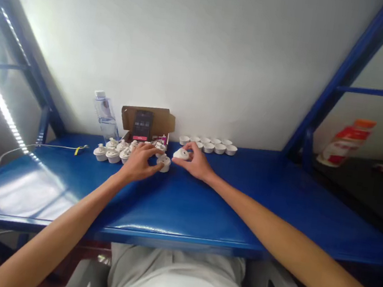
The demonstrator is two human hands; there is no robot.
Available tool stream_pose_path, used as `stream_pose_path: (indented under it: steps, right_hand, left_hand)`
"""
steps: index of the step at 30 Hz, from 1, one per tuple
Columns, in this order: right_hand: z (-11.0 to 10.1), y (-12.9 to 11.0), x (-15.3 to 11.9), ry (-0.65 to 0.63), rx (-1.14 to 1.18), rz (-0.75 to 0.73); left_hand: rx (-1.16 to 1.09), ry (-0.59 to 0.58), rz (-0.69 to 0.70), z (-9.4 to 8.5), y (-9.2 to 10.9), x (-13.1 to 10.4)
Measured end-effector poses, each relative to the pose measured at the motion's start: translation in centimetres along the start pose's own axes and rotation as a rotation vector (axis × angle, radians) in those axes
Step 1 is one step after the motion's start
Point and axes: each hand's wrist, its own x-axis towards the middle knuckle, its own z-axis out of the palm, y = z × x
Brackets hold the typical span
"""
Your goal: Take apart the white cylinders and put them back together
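Observation:
My right hand (196, 161) pinches a small white domed lid (180, 154) with dark spots, held a little above the table. Just left of it stands a small white lidded cup (164, 164). My left hand (142, 161) is at that cup's left side, thumb and fingers apart; whether the thumb presses on it I cannot tell. Behind and left of this hand is a cluster of white cups with knobbly lids (113, 155), partly hidden by the fingers. Several white cups without lids (208, 148) stand in rows by the wall, behind my right hand.
An open cardboard box (163, 119) with a phone (142, 126) leaning in it stands by the wall. Left of it is a clear bottle (105, 115). A white cable (48, 145) crosses the blue table (225, 205). A red-and-white bottle (346, 142) stands beyond the right frame post.

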Motion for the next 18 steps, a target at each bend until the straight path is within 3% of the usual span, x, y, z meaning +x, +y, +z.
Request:
stream_pose_path:
  steps: [3, 7, 10, 14, 18]
  right_hand:
    - [0.9, -1.2, -0.3, -0.024, -0.006, -0.129]
    - [0.8, -1.8, -0.7, -0.161, -0.163, -0.226]
    - [0.6, -1.5, -0.8, -0.225, -0.12, -0.179]
    - [0.6, -1.1, -0.8, -0.278, 0.166, -0.06]
    - [0.6, -1.4, -1.0, -0.259, 0.343, 0.079]
  left_hand:
    - [-0.215, -0.118, -0.014, 0.6, 0.5, -0.1]
    - [-0.404, -0.15, -0.134, 1.7, 0.2, -0.4]
    - [-0.462, -0.2, -0.133, 2.3, 0.0, -0.6]
    - [-0.529, -0.2, -0.119, 2.3, 0.3, -0.7]
    - [-0.604, -0.206, -0.129, 2.2, 0.8, -0.6]
